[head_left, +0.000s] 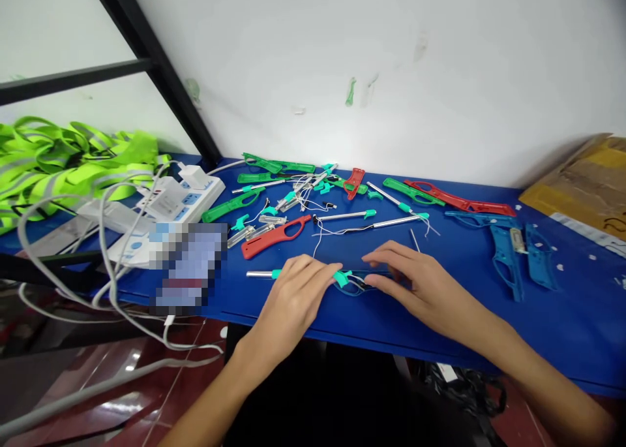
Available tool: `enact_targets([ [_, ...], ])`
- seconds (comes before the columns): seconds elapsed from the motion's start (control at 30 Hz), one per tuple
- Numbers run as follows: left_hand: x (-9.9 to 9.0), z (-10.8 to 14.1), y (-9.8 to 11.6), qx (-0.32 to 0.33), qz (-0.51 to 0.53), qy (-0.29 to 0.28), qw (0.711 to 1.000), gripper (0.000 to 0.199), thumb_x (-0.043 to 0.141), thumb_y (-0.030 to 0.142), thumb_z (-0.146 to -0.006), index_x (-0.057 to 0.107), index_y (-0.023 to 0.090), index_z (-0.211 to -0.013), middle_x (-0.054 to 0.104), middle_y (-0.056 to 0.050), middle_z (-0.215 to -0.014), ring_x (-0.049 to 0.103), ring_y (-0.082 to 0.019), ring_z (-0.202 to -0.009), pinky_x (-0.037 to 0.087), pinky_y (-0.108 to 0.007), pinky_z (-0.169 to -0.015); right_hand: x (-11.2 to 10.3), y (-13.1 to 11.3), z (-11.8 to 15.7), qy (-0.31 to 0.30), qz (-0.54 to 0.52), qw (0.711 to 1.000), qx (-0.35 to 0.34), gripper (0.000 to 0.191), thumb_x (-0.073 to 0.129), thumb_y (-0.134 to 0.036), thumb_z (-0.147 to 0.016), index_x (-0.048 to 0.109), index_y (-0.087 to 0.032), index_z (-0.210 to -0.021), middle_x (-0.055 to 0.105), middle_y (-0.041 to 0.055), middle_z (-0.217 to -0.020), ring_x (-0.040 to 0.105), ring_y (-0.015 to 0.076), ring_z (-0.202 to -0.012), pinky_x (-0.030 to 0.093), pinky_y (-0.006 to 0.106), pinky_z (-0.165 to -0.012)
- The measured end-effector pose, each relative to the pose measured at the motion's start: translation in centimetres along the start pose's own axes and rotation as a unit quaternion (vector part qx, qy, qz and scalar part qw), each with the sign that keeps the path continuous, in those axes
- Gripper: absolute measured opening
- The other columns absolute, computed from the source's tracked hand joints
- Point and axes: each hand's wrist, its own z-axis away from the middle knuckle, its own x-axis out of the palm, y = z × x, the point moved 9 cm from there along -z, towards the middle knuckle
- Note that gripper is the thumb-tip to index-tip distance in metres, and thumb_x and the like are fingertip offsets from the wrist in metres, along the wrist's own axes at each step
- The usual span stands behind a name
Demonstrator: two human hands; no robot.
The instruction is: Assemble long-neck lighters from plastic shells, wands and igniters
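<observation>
My left hand (296, 293) is closed around a gas-lighter assembly lying flat near the table's front edge. Its metal tube (258, 275) sticks out to the left of my fingers, and a teal trigger (342, 278) shows at my fingertips. Right of the trigger, a blue lighter shell half (353, 290) is partly hidden beneath my hands, with thin wires over it. My right hand (420, 293) is at the shell's right end, thumb and index finger apart; I cannot tell whether they touch it. Behind my hands lies a red lighter shell (276, 237), handle loop pointing right.
Green shells (233, 204), metal tubes (345, 215) and white wires lie along the back. Blue shells (508, 254) and a cardboard box (581, 186) are right. A power strip (195, 202), a phone (193, 264) and cables (110, 271) crowd the left, before yellow-green straps (63, 166).
</observation>
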Motion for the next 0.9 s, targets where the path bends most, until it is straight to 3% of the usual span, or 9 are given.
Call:
enact_targets([
  [0.07,0.4,0.0,-0.7,-0.02,0.004,-0.015,1.0,0.033,0.058,0.008,-0.109,0.067,0.02,-0.139,0.081,-0.008,-0.118,0.07,-0.024,-0.106,0.057,-0.041,-0.09,0.6,-0.3,-0.7,0.0,0.104,0.993,-0.06,0.031,0.064,-0.044,-0.109,0.073,-0.021,-0.127,0.072,0.009,-0.126,0.07,0.0242,-0.107,0.055,0.038,-0.088],
  [0.13,0.7,0.1,-1.2,-0.036,0.014,-0.019,0.999,0.034,0.056,0.009,-0.11,0.066,0.022,-0.141,0.08,-0.008,-0.125,0.071,-0.026,-0.115,0.059,-0.044,-0.096,1.6,-0.7,-1.1,0.0,0.166,0.981,-0.104,0.029,0.065,-0.042,-0.108,0.073,-0.02,-0.124,0.074,0.0094,-0.124,0.07,0.0267,-0.112,0.056,0.042,-0.093],
  [0.3,1.5,0.5,-2.5,-0.091,0.044,-0.037,0.994,0.033,0.055,0.016,-0.113,0.067,0.024,-0.142,0.08,-0.008,-0.125,0.074,-0.025,-0.116,0.062,-0.046,-0.099,3.0,-3.4,-0.8,0.047,0.275,0.943,-0.179,0.019,0.066,-0.034,-0.108,0.074,-0.02,-0.117,0.077,0.0066,-0.113,0.07,0.026,-0.099,0.052,0.043,-0.084],
  [0.4,1.7,0.6,-2.8,-0.109,0.065,-0.039,0.991,0.031,0.054,0.016,-0.113,0.069,0.022,-0.139,0.079,-0.009,-0.122,0.073,-0.024,-0.116,0.064,-0.045,-0.1,4.0,-5.1,-0.4,0.059,0.377,0.899,-0.214,0.012,0.065,-0.02,-0.104,0.077,-0.017,-0.105,0.078,0.0078,-0.102,0.068,0.0265,-0.09,0.048,0.043,-0.081],
  [0.53,1.7,0.6,-2.9,-0.121,0.067,-0.036,0.99,0.03,0.054,0.012,-0.112,0.069,0.017,-0.137,0.077,-0.011,-0.121,0.074,-0.023,-0.115,0.066,-0.043,-0.1,5.7,-6.3,-0.2,0.032,0.491,0.839,-0.234,0.023,0.059,-0.004,-0.094,0.079,-0.012,-0.099,0.078,0.0131,-0.095,0.065,0.0269,-0.082,0.046,0.042,-0.079],
  [0.63,1.7,0.7,-2.9,-0.119,0.072,-0.035,0.99,0.033,0.054,0.01,-0.111,0.069,0.018,-0.139,0.076,-0.012,-0.122,0.074,-0.022,-0.116,0.066,-0.041,-0.1,5.7,-6.4,-0.6,0.022,0.481,0.847,-0.227,0.023,0.057,-0.002,-0.091,0.077,-0.014,-0.095,0.075,0.0104,-0.088,0.063,0.0248,-0.075,0.044,0.041,-0.077],
  [0.9,1.4,0.8,-2.8,-0.126,0.048,-0.032,0.99,0.035,0.056,0.013,-0.111,0.066,0.018,-0.144,0.077,-0.013,-0.122,0.078,-0.023,-0.108,0.068,-0.04,-0.096,3.7,-4.1,-1.9,0.021,0.363,0.91,-0.197,0.019,0.057,-0.004,-0.101,0.07,-0.017,-0.1,0.073,0.0024,-0.082,0.064,0.0202,-0.071,0.038,0.036,-0.073],
])
